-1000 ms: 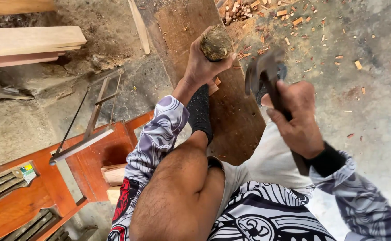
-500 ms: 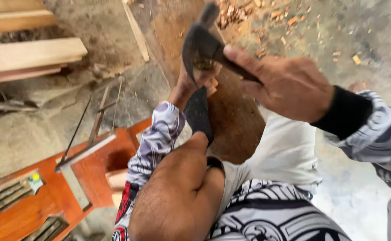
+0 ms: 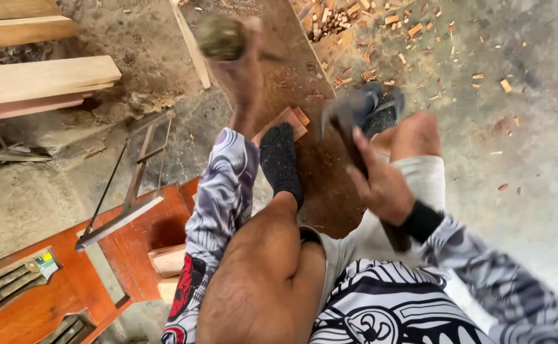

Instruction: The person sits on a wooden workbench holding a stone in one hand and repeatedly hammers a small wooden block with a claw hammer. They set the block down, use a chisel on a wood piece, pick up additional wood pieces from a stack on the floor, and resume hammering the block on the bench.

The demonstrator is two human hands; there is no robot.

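My left hand (image 3: 244, 76) is stretched forward and grips a rough round chunk of wood (image 3: 220, 37) held over a dark wooden board (image 3: 304, 108) on the ground; both are motion-blurred. My right hand (image 3: 384, 185) is closed around the handle of a small hatchet (image 3: 349, 127), its grey head pointing forward and low, beside my right knee. My left foot in a black sock (image 3: 280, 159) rests on the board next to a small reddish wood block (image 3: 288, 121). A dark sandal (image 3: 381, 111) sits by the hatchet head.
Wood chips (image 3: 381, 38) litter the concrete floor at the top right. Light planks (image 3: 37, 79) lie at the top left. A bow saw (image 3: 132, 178) rests on a red-brown wooden frame (image 3: 49, 293) at the lower left. A thin stick (image 3: 191, 44) lies beside the board.
The hatchet has swung down from high over the wood chunk to low beside my right knee. My left hand has lifted the chunk further forward, now blurred.
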